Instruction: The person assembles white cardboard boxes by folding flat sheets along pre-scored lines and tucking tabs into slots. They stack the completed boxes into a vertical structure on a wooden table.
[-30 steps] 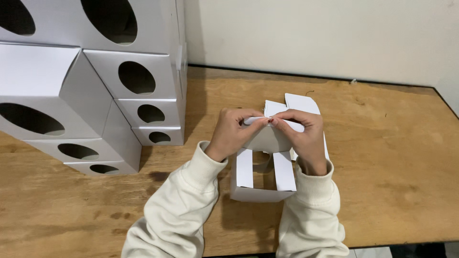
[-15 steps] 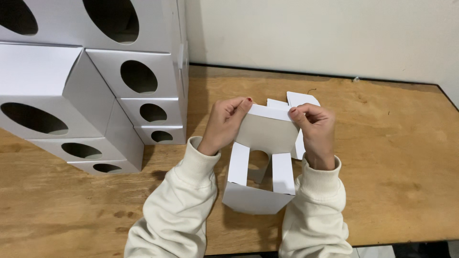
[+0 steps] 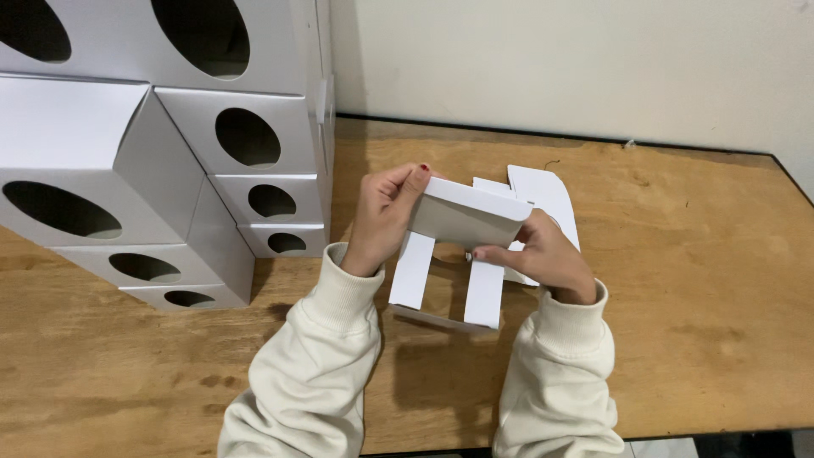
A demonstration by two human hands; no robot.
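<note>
A half-folded white cardboard box (image 3: pixel 462 246) is held above the worktop (image 3: pixel 695 280) between both hands. The upper left corner of its top panel is pinched by the left hand (image 3: pixel 386 216), thumb and fingers closed on the card. The right edge of the same panel is gripped by the right hand (image 3: pixel 543 254), with the fingers curled under the panel and the thumb hidden behind it. Two narrow side strips of the box hang down from the panel and are joined by a bottom strip that rests on or just above the wood (which of the two cannot be told). Both wrists are covered by cream knitted sleeves (image 3: pixel 326 356).

Just behind the box, flat white cardboard blanks (image 3: pixel 543 191) are laid on the worktop. At the left, a stack of finished white boxes with oval cut-outs (image 3: pixel 246 140) is piled against the pale wall (image 3: pixel 551 59).
</note>
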